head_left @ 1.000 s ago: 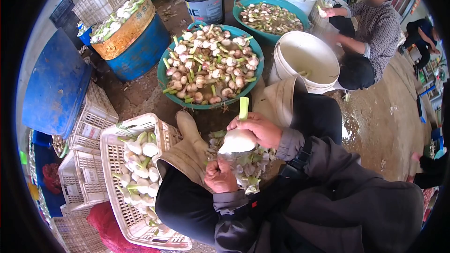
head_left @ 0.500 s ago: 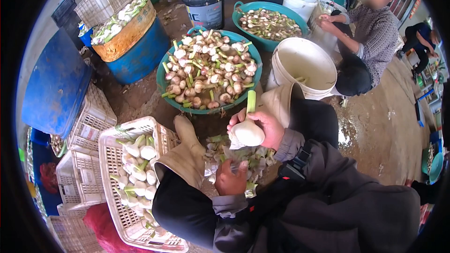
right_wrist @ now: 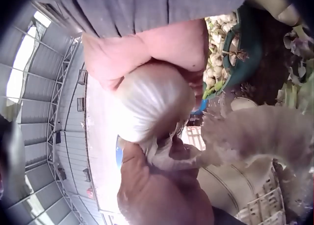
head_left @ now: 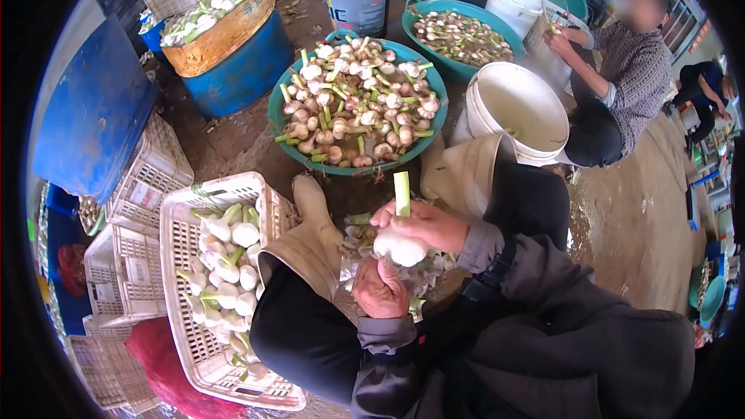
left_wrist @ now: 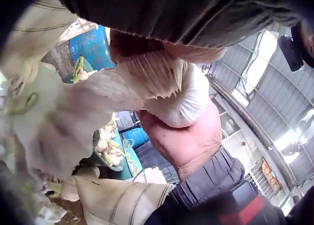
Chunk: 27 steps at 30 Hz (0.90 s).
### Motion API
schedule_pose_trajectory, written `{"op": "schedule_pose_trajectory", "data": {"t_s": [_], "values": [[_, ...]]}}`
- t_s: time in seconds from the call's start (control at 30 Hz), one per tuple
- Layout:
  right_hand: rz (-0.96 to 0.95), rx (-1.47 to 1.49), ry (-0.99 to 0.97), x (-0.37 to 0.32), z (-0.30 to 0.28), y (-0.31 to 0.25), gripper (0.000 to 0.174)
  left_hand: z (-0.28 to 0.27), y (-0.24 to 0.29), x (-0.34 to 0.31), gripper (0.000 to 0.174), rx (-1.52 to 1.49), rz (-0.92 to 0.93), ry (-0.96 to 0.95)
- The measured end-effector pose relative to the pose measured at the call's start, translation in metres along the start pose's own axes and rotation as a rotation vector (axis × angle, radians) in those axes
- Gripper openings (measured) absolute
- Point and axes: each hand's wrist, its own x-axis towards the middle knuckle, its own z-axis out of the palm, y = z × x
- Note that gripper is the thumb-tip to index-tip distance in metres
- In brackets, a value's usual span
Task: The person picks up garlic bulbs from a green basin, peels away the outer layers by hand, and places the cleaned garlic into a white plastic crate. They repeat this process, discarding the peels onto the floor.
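Garlic bulb (head_left: 400, 249) clasped in right hand (head_left: 425, 225); left hand (head_left: 379, 289) pinches outer skin (left_wrist: 149, 75): best pulled away from stem (head_left: 402, 192), bulb firm.

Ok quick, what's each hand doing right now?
Left hand: fingers curled, pinching the papery white skin peeling off the bulb.
Right hand: gripping the round white garlic bulb with its cut green stem.
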Motion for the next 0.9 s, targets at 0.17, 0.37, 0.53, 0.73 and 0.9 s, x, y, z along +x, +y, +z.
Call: {"op": "schedule_pose_trajectory", "data": {"t_s": [0.17, 0.37, 0.53, 0.73, 0.9], "values": [[0.159, 0.282, 0.097, 0.006, -0.01, 0.031, 0.021, 0.0, -0.004, -0.006, 0.031, 0.02, -0.213, 0.068], [0.064, 0.871, 0.138, 0.014, -0.016, -0.001, 0.028, 0.018, -0.022, -0.022, 0.038, -0.109, -0.397, -0.089], [0.105, 0.903, 0.046, 0.015, -0.019, 0.001, 0.027, 0.027, -0.022, -0.033, 0.034, 0.329, -0.255, -0.282], [0.327, 0.611, 0.013, 0.03, -0.022, 0.015, 0.037, 0.033, -0.032, -0.045, 0.017, 0.33, -0.268, -0.499], [0.374, 0.349, 0.085, 0.055, 0.021, 0.003, 0.037, 0.031, -0.023, -0.048, 0.022, 0.341, -0.323, -0.559]]}}
